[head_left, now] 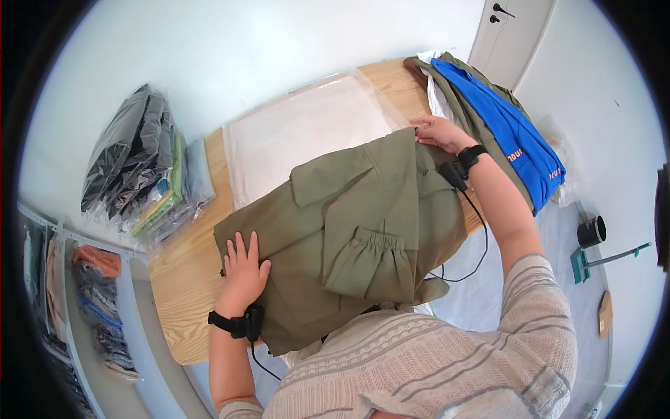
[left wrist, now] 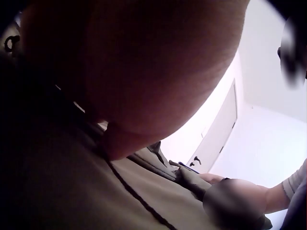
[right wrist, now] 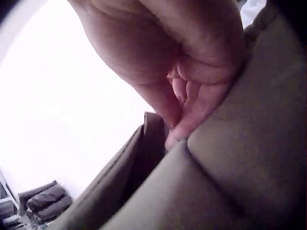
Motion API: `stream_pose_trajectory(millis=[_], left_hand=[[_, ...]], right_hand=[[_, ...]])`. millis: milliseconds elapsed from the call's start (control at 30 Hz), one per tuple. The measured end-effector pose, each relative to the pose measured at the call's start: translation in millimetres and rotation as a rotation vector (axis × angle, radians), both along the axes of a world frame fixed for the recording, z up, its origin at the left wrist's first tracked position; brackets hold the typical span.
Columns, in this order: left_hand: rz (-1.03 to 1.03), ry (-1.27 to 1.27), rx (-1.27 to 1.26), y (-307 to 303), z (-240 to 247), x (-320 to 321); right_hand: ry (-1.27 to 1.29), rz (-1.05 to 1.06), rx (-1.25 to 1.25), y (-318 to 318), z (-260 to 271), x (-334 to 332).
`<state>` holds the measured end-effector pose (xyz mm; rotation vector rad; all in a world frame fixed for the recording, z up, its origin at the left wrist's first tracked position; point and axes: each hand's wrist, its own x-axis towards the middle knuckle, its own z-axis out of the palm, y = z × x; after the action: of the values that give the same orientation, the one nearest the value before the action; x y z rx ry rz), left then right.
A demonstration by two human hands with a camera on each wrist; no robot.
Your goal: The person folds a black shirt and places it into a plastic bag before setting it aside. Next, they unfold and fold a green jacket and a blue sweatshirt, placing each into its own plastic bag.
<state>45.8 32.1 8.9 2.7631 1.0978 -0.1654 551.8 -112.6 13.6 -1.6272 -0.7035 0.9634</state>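
An olive-green garment (head_left: 300, 244) lies partly folded on the wooden table, a sleeve with a gathered elastic cuff (head_left: 373, 258) laid across its middle. The left hand (head_left: 244, 272) rests flat with spread fingers on the garment's left part; in the left wrist view that hand (left wrist: 144, 72) is dark and close over the cloth. At the garment's upper right edge the right hand (head_left: 441, 134) pinches the fabric between thumb and fingers. The right wrist view shows the same hand (right wrist: 177, 67) with its fingertips closed on a fold of olive cloth (right wrist: 240, 143).
Clear plastic bags (head_left: 307, 126) lie flat behind the garment. Bagged dark clothes (head_left: 136, 153) are stacked at the table's left end. A pile with a blue garment (head_left: 495, 119) sits at the back right. Shelves of packed clothes (head_left: 101, 314) stand lower left, and a black cable (head_left: 481, 244) hangs near the right forearm.
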Motion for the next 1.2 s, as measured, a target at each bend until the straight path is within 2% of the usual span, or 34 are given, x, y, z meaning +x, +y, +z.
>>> stream_pose_trajectory(millis=[67, 167, 233, 300, 433, 467, 533, 567, 633, 667, 700, 733, 767, 800, 833, 867, 900, 933, 1000, 1067, 1100, 1200], left_hand=[[0.002, -0.002, 0.000, 2, 1, 2], [0.008, 0.009, -0.012, -6, 16, 7], [-0.139, -0.066, 0.076, -29, 46, 26], [-0.419, -0.315, -0.059, -44, 65, 53], [-0.724, -0.516, -0.264, -85, 52, 109], [-0.723, -0.520, -0.256, -92, 44, 115], [-0.680, -0.408, -0.242, -100, 35, 123], [-0.680, -0.411, -0.236, -99, 35, 125], [-0.652, -0.252, -0.297, -100, 36, 126], [-0.663, -0.287, -0.318, -98, 36, 124], [-0.662, -0.284, -0.318, -96, 38, 121], [-0.643, -0.322, -0.470, -95, 45, 119], [-0.621, -0.361, -0.620, -93, 54, 115], [-0.620, -0.358, -0.616, -89, 63, 109], [-0.607, -0.542, -0.632, -85, 73, 98], [-0.592, -0.726, -0.645, -79, 82, 85], [-0.347, -0.758, -0.689, -71, 87, 64], [-0.223, -0.959, -0.660, -62, 80, 43], [0.148, -1.496, -1.041, -46, 79, 20], [0.278, -1.573, -0.950, -12, 74, 4], [0.278, -1.571, -0.948, 3, 60, -6], [0.728, -1.165, -0.953, 25, 17, -19]], right_hand=[[0.074, 0.041, 0.042, -11, 20, -9], [-0.307, 0.374, 0.028, -19, 26, -23], [-0.257, 0.442, 0.037, -20, 11, -25], [-0.388, 0.437, -0.024, -22, 9, -24], [-0.306, 0.474, -0.032, -14, 4, -16], [-0.314, 0.476, -0.028, -14, 10, -19], [-0.507, 0.555, -0.213, -12, 25, -24], [-0.513, 0.555, -0.210, -11, 31, -26], [-0.638, 0.546, -0.115, -10, 37, -29], [-0.637, 0.546, -0.115, -9, 32, -23], [-0.876, 0.551, -0.042, -7, 25, -15], [-1.114, 0.550, 0.035, -5, 19, -7], [-1.113, 0.548, 0.040, -4, 15, -2], [-0.985, 0.579, -0.049, -3, 12, 3], [-0.854, 0.607, -0.138, -2, 10, 5], [-0.852, 0.603, -0.135, -3, 12, 6], [-0.797, 0.580, -0.150, -5, 15, 5], [-0.741, 0.558, -0.164, -7, 15, 4], [-0.687, 0.552, -0.207, -5, 12, 8], [-0.635, 0.547, -0.246, -3, 12, 7], [-0.635, 0.537, -0.270, -3, 15, 4], [-0.632, 0.514, -0.280, 2, 18, 1]])
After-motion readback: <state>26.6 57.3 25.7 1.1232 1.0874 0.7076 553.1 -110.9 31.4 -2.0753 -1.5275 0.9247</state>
